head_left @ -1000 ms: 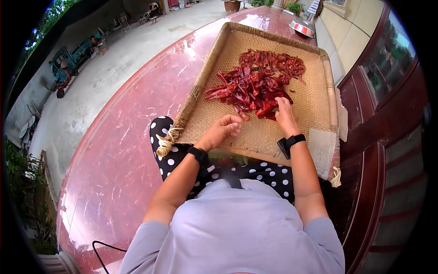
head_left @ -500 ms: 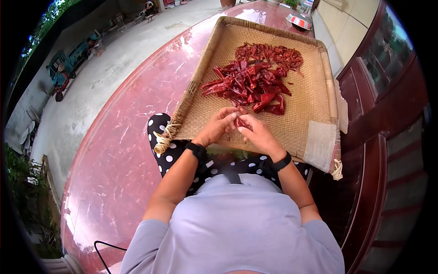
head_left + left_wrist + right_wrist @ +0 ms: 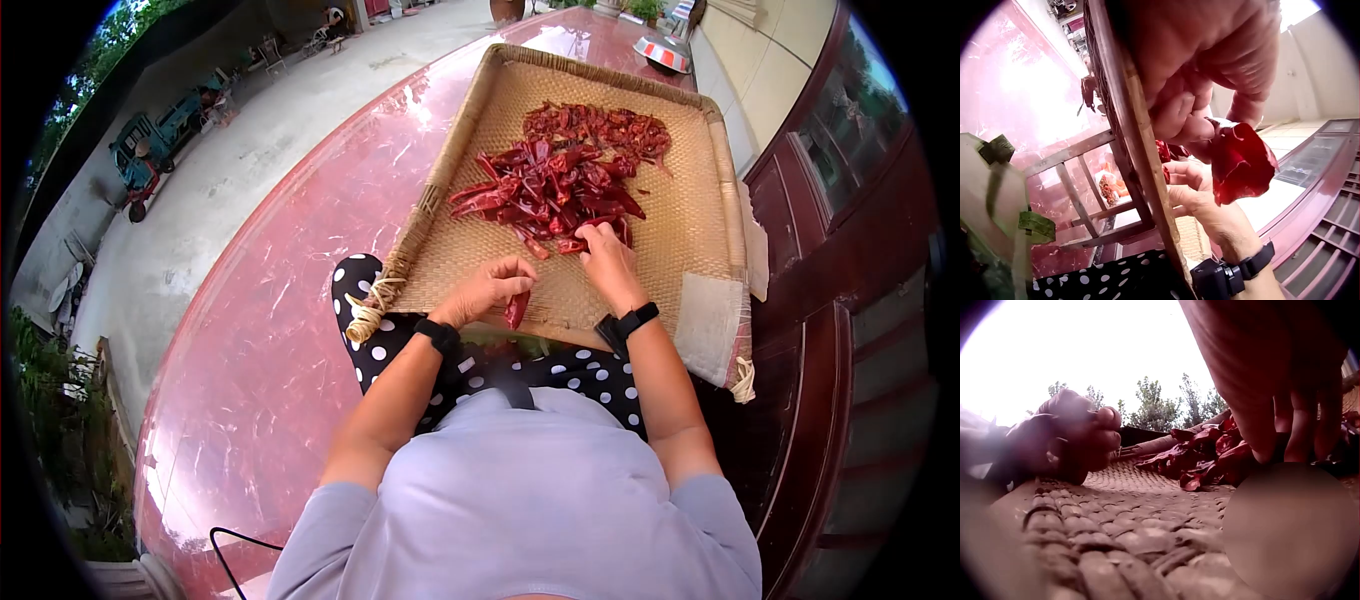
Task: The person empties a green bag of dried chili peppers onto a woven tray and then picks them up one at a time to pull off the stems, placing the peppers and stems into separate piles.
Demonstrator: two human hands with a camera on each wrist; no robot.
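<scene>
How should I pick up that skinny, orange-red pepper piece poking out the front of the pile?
Probably pinch the near end of the skinny, orange-red pepper piece, coming from the person's side. That end sticks out over a bare part of the tan woven tray, while its far end meets the heap of shiny dark-red peppers. Its narrow shape should suit finger and thumb.

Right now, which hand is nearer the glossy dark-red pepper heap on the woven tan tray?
The right hand touches the pepper heap at its near edge; the left hand, holding one red pepper, is apart, nearer the body.
</scene>
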